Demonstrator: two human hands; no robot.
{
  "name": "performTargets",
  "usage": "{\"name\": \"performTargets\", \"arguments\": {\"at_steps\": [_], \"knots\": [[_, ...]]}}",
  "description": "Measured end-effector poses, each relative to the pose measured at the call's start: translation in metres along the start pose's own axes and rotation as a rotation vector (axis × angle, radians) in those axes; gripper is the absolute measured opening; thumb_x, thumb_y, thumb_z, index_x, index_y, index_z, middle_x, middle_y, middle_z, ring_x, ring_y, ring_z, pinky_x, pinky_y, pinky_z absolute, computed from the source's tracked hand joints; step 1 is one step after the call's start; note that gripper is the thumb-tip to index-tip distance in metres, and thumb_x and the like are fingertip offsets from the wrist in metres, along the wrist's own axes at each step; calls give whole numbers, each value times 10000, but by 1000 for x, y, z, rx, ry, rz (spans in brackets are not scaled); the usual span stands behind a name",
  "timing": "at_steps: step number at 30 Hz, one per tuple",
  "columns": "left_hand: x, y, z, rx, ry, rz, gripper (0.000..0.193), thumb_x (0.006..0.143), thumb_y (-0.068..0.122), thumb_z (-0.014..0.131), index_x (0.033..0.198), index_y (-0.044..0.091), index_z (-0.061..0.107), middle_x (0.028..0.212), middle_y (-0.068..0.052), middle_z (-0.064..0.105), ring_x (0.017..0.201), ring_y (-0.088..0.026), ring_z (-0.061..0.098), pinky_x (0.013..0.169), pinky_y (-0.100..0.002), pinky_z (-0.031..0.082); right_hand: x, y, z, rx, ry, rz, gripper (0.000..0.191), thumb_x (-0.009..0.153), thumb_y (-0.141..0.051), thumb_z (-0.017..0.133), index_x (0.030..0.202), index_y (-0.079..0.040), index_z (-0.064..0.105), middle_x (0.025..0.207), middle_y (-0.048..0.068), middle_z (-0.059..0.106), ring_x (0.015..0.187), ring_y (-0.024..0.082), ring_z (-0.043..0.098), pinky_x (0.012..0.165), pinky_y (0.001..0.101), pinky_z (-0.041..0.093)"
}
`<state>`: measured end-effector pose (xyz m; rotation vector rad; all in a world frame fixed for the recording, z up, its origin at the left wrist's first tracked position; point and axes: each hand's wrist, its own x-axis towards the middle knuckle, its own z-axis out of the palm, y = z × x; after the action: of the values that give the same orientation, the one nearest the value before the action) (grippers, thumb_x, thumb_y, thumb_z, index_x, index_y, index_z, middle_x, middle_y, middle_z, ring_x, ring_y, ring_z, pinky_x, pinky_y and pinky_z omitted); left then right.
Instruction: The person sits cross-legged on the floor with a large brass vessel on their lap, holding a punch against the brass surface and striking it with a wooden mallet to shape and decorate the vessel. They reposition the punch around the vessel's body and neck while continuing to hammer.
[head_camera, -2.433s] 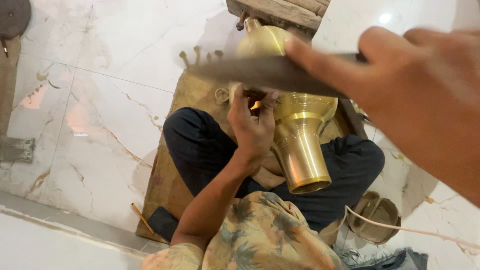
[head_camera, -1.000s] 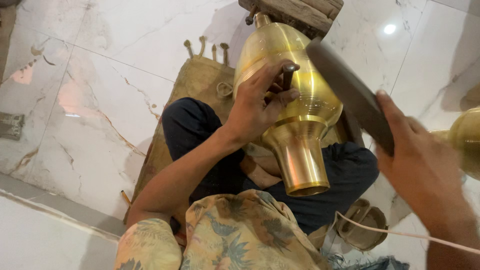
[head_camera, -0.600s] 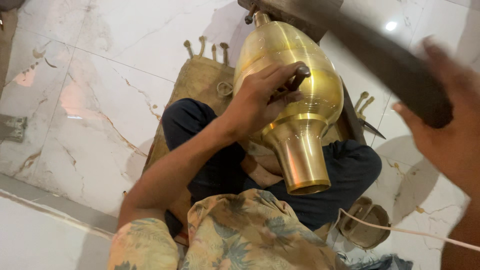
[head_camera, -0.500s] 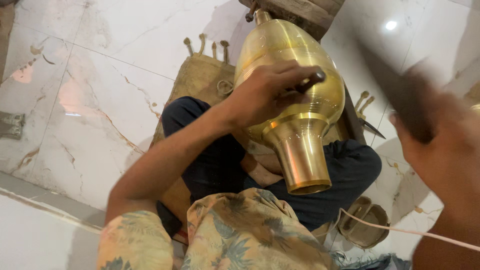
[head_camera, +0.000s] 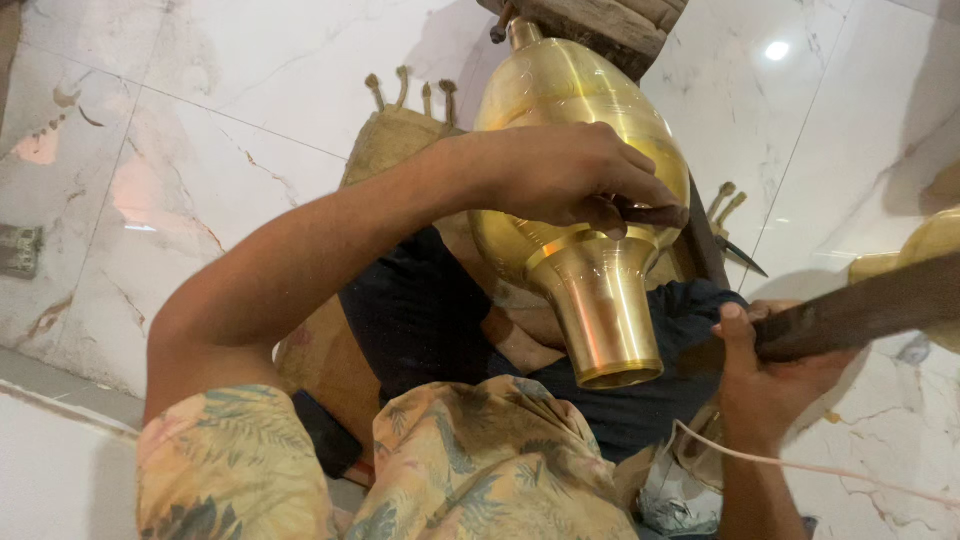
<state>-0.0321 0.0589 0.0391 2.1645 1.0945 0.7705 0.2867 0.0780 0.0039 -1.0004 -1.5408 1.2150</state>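
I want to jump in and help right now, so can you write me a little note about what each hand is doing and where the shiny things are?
Left hand: closed in a grip on a small dark tool, pressed to the brass vessel near its neck.
Right hand: holding a long dark bar, off to the right, apart from the vessel.
Vessel: over the lap, flared neck toward the person, far end against a wooden block.
Done or left: cannot tell from this view.

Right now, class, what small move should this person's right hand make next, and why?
Probably bring the dark wooden tool in the right hand across to strike. The left hand pins a small tool against the brass vessel just above its neck, while the wooden tool hangs off to the side.
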Motion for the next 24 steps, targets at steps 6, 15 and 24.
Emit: {"name": "performTargets", "arguments": {"at_steps": [6, 15, 24], "knots": [[-11, -2, 5, 72, 131, 10, 441, 926, 116, 773, 1350, 89, 655, 1148, -65, 738, 1018, -262, 723, 865, -453, 580, 11, -5, -14, -478, -134, -213, 799, 965, -177, 885, 1560, -65, 364, 1126, 225, 605, 950, 386, 636, 899, 452, 564], [-15, -8, 7, 45, 272, -26, 559, 935, 30, 760, 1456, 101, 570, 1233, -74, 731, 1088, -281, 710, 932, -448, 588, 20, 5, -27, -1071, -401, -172, 839, 898, -179, 826, 1629, -91, 422, 1165, 265, 718, 999, 423, 717, 855, 505, 579], [-10, -8, 5, 81, 198, -63, 540, 922, 46, 742, 1437, 98, 588, 1185, -91, 739, 1013, -289, 709, 842, -461, 570, 52, -23, -27, -529, -175, -188, 644, 1026, -87, 839, 1492, -23, 398, 1071, 122, 670, 922, 265, 720, 842, 375, 654]]}}
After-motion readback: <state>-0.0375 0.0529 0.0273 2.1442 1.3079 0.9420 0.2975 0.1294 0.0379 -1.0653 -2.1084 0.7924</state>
